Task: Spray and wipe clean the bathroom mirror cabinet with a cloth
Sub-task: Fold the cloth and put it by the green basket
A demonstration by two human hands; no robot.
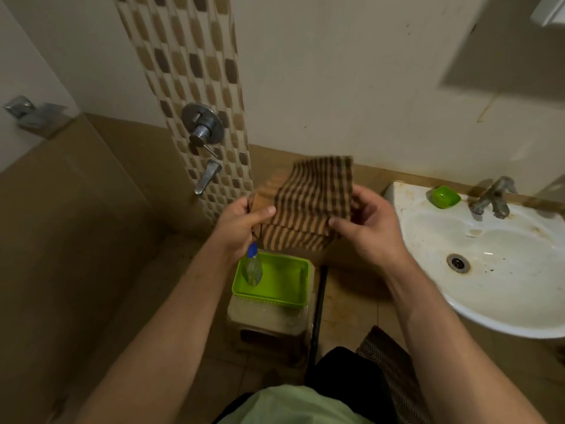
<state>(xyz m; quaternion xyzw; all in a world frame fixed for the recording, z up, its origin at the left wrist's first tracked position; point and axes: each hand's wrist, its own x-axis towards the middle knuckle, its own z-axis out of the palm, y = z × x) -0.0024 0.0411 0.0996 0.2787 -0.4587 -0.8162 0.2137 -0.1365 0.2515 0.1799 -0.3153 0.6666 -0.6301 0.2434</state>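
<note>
- A person stands in a bathroom, left hand point(244, 223) and right hand point(365, 229) both pinching a brown-and-tan striped cloth point(312, 203) held up between them, thumbs on its near face, fingers behind.
- The cloth is doubled over, one layer standing above the hands and another hanging below (it looks mid-fold or mid-unfold; which, the blur does not settle).
- The spray bottle point(253, 267), clear with a blue cap, stands untouched in a lime-green tray point(293, 293) on a low stool point(269, 328), directly below the left wrist.
- To the right sits a stained white washbasin point(477, 286) with a green soap dish point(445, 196) and a tap point(492, 197) on its rim.
- The mirror cabinet point(550, 10) shows only as a corner at the upper right edge, above the basin and well apart from the hands.
- The step in hand appears to be readying the cloth; no spraying or wiping is under way.
- The next move likely calls for passing the cloth to one hand, lifting the bottle with the other, and turning up and right toward the cabinet.
</note>
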